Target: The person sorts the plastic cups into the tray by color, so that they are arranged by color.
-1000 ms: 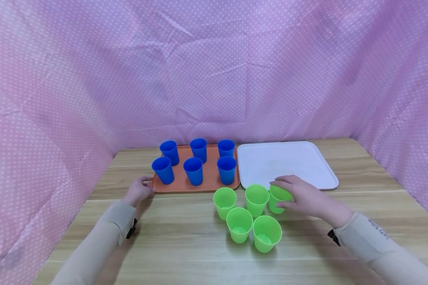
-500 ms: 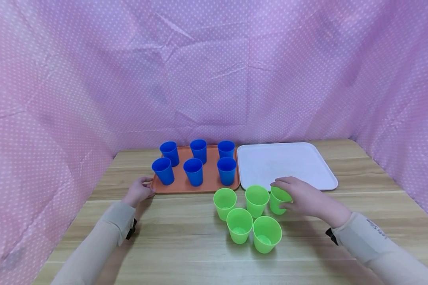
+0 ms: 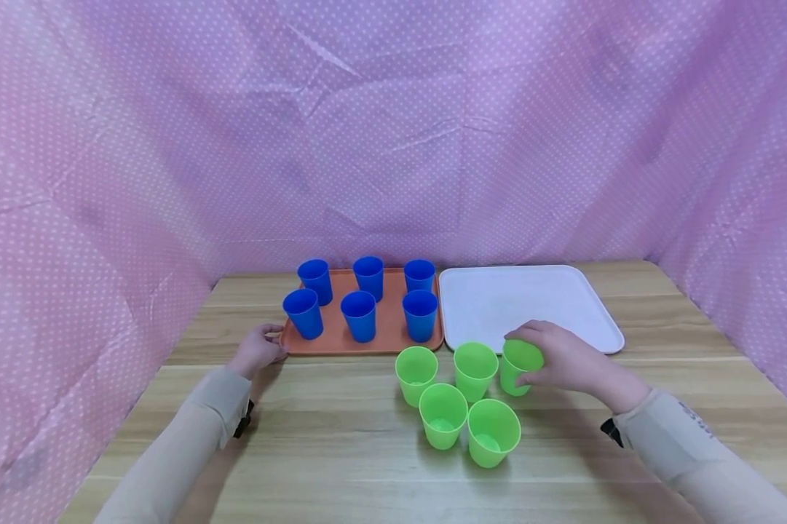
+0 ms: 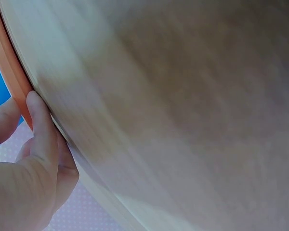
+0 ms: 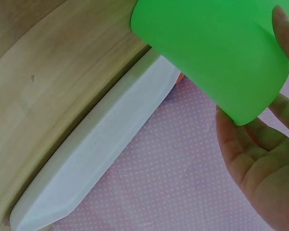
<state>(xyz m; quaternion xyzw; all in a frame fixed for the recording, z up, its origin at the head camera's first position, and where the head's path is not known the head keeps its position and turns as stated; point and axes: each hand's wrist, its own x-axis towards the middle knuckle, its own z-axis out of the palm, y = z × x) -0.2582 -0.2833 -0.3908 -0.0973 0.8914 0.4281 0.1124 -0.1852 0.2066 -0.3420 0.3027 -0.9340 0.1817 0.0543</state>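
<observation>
At the left front corner of an orange tray (image 3: 388,313), my left hand (image 3: 260,351) pinches the rim between thumb and fingers; the left wrist view shows the orange rim (image 4: 13,72) between them. My right hand (image 3: 566,360) grips a light green cup (image 3: 516,367) from its right side, thumb in front and fingers over the far side of the rim. In the right wrist view this cup (image 5: 216,53) lies between the thumb and the curled fingers. Several other green cups, such as the front one (image 3: 493,434), stand upright just left of it, mouths up.
Several blue cups (image 3: 359,319) stand in two rows on the orange tray. Beside it on the right lies a white tray (image 3: 531,302) with nothing on it. Both trays rest at the back of the wooden table (image 3: 341,437). Pink dotted cloth (image 3: 393,145) hangs behind and at the sides.
My right hand has closed a little more around the green cup, which has shifted very slightly to the right. My left hand stays at the tray corner. The view has shifted slightly.
</observation>
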